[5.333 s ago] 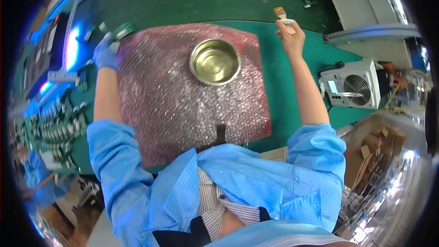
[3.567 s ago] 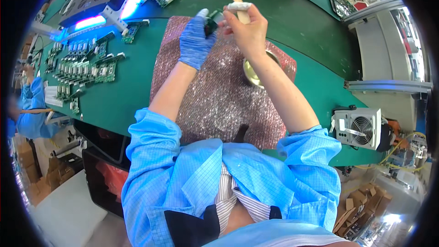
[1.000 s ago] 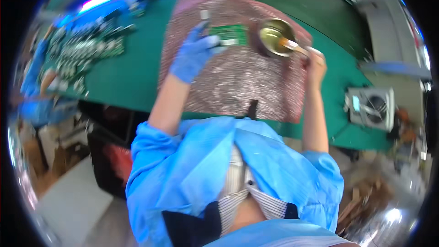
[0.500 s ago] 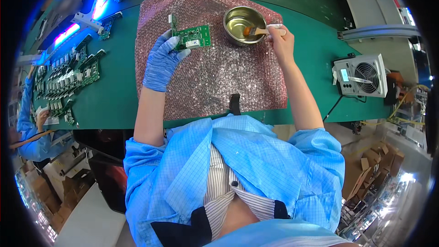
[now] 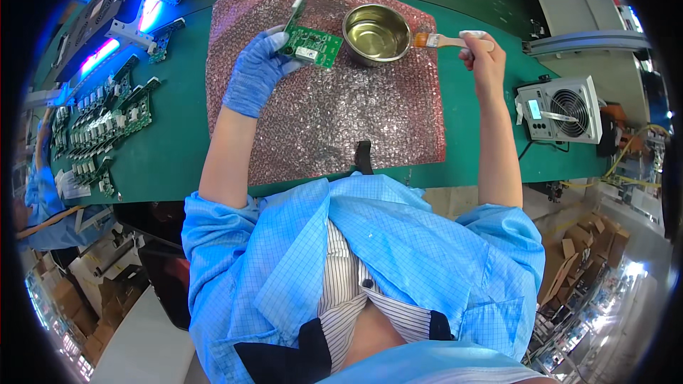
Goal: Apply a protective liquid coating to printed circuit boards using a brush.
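Observation:
My left hand (image 5: 257, 71), in a blue knitted glove with pale fingertips, grips a green circuit board (image 5: 324, 44) by its left end. The board is held over the pink bubble wrap, just left of a metal bowl (image 5: 346, 35). A smaller upright board with a white connector (image 5: 297, 4) rises from its left end. Clear yellowish liquid (image 5: 377, 39) lies in the bowl. My right hand (image 5: 486, 57), with covers on some fingertips, pinches the wooden handle of a brush (image 5: 427, 40). The brush's orange bristles point left, beside the bowl's right rim.
Pink bubble wrap (image 5: 313, 142) covers the middle of the green table (image 5: 178, 163). Several circuit boards (image 5: 117, 124) stand at the left, below a lit purple-blue lamp (image 5: 103, 55). A white fan unit (image 5: 562, 112) stands at the right. Another person's blue sleeve (image 5: 44, 188) shows at far left.
My right hand has drawn the brush out of the bowl and to the right. My left hand has moved the circuit board slightly right, toward the bowl, and tilted it.

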Available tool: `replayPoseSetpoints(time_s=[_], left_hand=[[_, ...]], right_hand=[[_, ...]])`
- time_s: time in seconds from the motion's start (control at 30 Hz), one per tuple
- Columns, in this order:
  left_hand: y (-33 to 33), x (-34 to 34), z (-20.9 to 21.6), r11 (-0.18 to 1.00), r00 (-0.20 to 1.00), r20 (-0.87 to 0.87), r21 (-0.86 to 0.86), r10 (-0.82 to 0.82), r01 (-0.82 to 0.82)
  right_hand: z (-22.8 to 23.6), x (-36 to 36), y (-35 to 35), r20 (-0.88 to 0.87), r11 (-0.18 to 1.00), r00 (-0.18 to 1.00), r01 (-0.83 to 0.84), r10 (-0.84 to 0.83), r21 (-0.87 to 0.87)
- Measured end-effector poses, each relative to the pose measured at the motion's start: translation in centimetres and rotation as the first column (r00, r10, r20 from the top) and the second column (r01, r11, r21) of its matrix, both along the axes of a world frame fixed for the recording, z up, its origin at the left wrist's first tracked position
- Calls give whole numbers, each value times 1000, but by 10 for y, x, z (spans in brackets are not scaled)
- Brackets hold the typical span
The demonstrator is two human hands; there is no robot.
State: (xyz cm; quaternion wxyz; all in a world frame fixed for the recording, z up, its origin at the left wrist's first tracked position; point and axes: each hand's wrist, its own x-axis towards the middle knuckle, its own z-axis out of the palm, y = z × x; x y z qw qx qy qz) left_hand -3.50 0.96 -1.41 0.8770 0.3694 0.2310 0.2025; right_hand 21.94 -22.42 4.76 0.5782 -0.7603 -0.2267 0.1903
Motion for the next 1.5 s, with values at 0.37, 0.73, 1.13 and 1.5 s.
replayPoseSetpoints(time_s=[0.37, 0.73, 1.13, 1.5], left_hand=[[-19, 25, 14, 960, 970, -54, 140, -238, 244], [-17, 20, 23, 898, 933, -185, 265, -309, 350], [-8, 15, 9, 948, 981, -109, 260, -161, 184], [-14, 18, 19, 931, 982, -108, 319, -152, 179]], right_hand=[[20, -49, 23, 140, 875, 885, -462, 444, 141], [17, -53, 43, 162, 726, 714, -688, 681, -17], [11, -66, 19, 13, 789, 789, -614, 614, -4], [9, -90, 51, 388, 789, 710, -609, 587, -79]])
